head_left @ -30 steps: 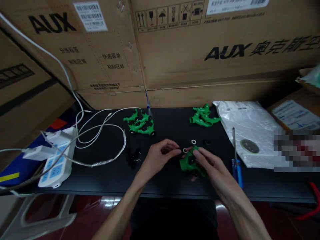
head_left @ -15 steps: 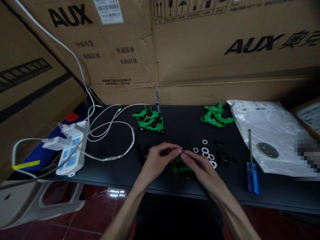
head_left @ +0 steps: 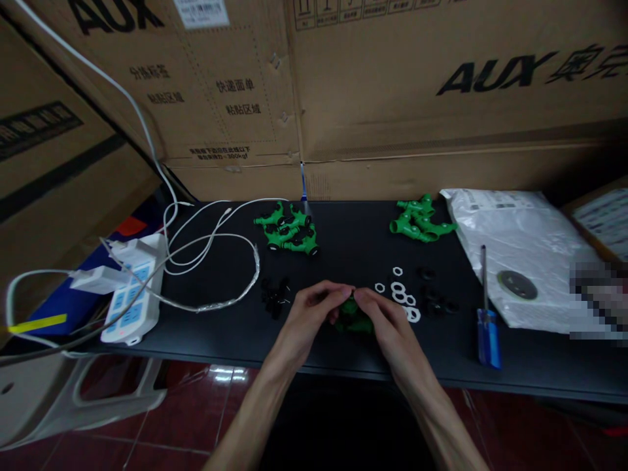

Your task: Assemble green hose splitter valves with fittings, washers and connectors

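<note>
My left hand and my right hand meet above the near half of the table, fingers closed in a pinch with the tips almost touching. Between and under them is a green plastic pipe fitting, largely covered by my fingers. Any small piece at the fingertips is hidden. White hex ring nuts lie just right of my right hand, with black rings beyond them. Left of my left hand is a cluster of small black parts.
Green fittings with black ends sit at the back; plain green ones lie further right. A blue-handled screwdriver lies beside a white plastic bag. A power strip and white cables occupy the left. Cardboard boxes wall the back.
The view has shifted slightly, so most things sit a little higher and further left. My hands stay pinched together over the green fitting, with the right wrist drawn somewhat inward.
</note>
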A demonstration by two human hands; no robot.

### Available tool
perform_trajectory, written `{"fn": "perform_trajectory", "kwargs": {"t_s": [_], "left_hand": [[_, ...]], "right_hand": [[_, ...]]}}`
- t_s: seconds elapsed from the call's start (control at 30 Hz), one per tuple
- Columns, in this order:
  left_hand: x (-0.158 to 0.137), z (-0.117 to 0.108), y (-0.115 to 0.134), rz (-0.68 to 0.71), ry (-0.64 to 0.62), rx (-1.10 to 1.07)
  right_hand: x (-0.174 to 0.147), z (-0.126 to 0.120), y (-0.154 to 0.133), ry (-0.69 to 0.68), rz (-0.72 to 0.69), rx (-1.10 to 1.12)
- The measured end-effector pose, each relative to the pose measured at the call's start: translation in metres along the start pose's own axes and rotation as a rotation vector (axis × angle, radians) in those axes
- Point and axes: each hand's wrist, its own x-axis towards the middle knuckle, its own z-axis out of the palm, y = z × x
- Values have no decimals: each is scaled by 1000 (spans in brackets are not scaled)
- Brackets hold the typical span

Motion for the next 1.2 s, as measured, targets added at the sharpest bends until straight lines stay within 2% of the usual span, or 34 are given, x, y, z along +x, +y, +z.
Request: {"fn": "perform_trajectory", "kwargs": {"t_s": [0.17, 0.4, 0.5, 0.63, 0.77, 0.87, 1.03, 1.1, 1.2], "left_hand": [[-2, 6, 0, -48, 35, -50], [1, 10, -4, -30, 49, -26], [2, 12, -10, 68, 108, 56], [-1, 14, -22, 294, 244, 287], [-3, 12, -29, 432, 206, 463], [-1, 6, -25, 411, 121, 452], [5, -7, -14, 287, -29, 349], [6, -11, -13, 233, -26, 281], [5, -14, -12, 140, 46, 152]], "right_hand": [[1, 3, 7, 110, 34, 9], [3, 5, 4, 160, 39, 43], [4, 7, 3, 178, 42, 49], [6, 8, 6, 196, 31, 57], [6, 7, 8, 203, 12, 49], [5, 6, 7, 190, 8, 23], [4, 3, 6, 137, 13, 10], [1, 0, 5, 74, 17, 32], [-7, -4, 7, -72, 33, 67]]}}
